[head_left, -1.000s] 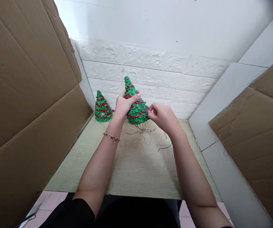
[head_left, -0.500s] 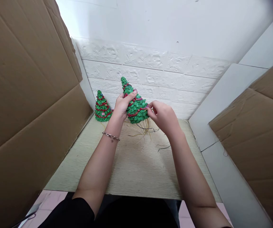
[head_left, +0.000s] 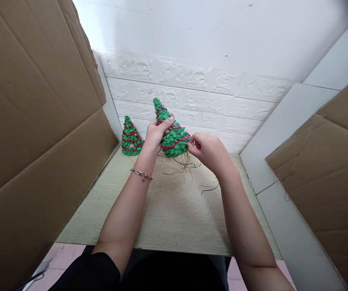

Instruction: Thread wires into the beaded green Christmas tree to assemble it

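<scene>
A green glittery Christmas tree figure (head_left: pixel 173 142) with red garlands is held tilted, its tip toward the upper left. My left hand (head_left: pixel 158 134) is wrapped round its left side, the thumb across the front. At the tree's lower right edge my right hand (head_left: pixel 205 148) is pinched with its fingertips on something thin, too small to make out. Thin yellow and dark wires (head_left: pixel 186 163) hang below the tree's base. A second green tree (head_left: pixel 130 139) with red garlands stands upright to the left, behind my left wrist.
The pale wooden tabletop (head_left: pixel 174 218) lies beneath my arms. Brown cardboard (head_left: pixel 40 121) rises at the left, and more cardboard (head_left: pixel 328 161) leans at the right. A white brick-pattern wall (head_left: pixel 192 91) is behind. Loose thin wires (head_left: pixel 210 188) lie right of centre.
My right fingertips have shifted slightly down along the tree's lower right edge, and the pink bit there now shows more. My left hand keeps its hold, with the tree nearly unmoved.
</scene>
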`<action>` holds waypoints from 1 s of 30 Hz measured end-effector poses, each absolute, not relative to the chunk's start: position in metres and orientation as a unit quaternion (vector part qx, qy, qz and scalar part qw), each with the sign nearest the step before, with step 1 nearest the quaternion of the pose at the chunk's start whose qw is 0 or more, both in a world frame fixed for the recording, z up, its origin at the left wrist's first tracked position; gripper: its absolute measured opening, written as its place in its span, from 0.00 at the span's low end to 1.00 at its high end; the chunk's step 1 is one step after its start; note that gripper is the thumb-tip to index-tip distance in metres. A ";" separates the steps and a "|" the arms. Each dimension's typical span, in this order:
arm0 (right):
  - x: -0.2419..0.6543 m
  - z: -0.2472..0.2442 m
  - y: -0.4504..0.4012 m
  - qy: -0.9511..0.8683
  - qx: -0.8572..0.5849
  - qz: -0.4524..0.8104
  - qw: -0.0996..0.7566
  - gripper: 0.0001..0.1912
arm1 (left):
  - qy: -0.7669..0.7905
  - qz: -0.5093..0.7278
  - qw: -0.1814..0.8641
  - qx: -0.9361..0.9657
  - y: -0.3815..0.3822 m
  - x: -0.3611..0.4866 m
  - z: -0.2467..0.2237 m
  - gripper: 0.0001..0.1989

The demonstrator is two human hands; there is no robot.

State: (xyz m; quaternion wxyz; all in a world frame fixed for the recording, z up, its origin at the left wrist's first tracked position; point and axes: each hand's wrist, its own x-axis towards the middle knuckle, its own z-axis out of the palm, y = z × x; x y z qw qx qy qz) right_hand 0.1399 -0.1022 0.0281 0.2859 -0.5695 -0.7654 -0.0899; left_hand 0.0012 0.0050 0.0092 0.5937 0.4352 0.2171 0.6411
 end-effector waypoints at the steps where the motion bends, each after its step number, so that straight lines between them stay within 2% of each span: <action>1: 0.140 0.028 -0.102 -0.765 -0.572 -0.084 0.282 0.09 | 0.219 0.640 0.590 0.441 0.005 0.001 0.009 0.23; 11: 0.139 0.026 -0.101 -0.763 -0.595 -0.088 0.237 0.06 | 0.223 0.625 0.573 0.482 -0.001 0.006 0.009 0.23; 14: 0.142 0.026 -0.103 -0.781 -0.569 -0.049 0.252 0.09 | 0.230 0.627 0.578 0.470 0.001 0.006 0.008 0.23; 19: 0.144 0.026 -0.106 -0.784 -0.534 -0.025 0.314 0.19 | 0.233 0.621 0.604 0.442 0.004 0.003 0.008 0.22; 23: 0.140 0.024 -0.103 -0.773 -0.535 -0.067 0.336 0.18 | 0.237 0.612 0.610 0.444 0.003 0.003 0.008 0.22; 30: 0.140 0.018 -0.101 -0.770 -0.563 -0.051 0.294 0.18 | 0.253 0.608 0.587 0.471 0.005 0.005 0.004 0.22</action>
